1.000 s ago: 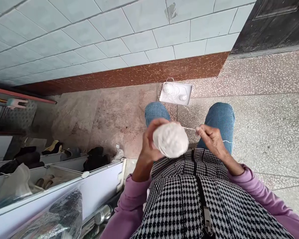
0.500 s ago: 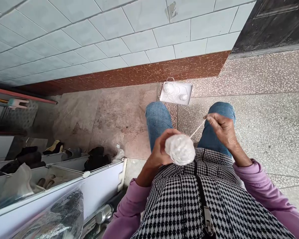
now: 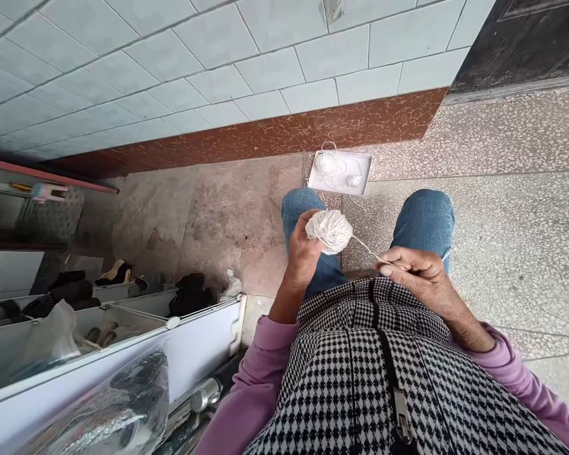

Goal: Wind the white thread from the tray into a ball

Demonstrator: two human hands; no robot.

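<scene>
A white ball of yarn (image 3: 330, 231) rests in my left hand (image 3: 303, 251), whose fingers curl round its left side above my left knee. From the ball's right side a taut strand of yarn (image 3: 366, 247) runs to my right hand (image 3: 415, 272). The thumb and fingers of that hand pinch the strand just above my lap. Beyond my knees, a shallow white tray (image 3: 339, 184) sits on the floor against the wall base. Inside it lie loosely coiled white yarn (image 3: 327, 164) and a smaller white ball (image 3: 353, 181).
At the left stands a white shoe rack (image 3: 203, 335) with several shoes and plastic bags in it. A pale tiled wall (image 3: 265, 76) with a reddish-brown skirting (image 3: 246, 144) runs across the top. A dark door (image 3: 540, 44) is at the upper right.
My left hand has moved the yarn ball up and slightly left, away from my body. My right hand has come down toward my lap, still pinching the strand.
</scene>
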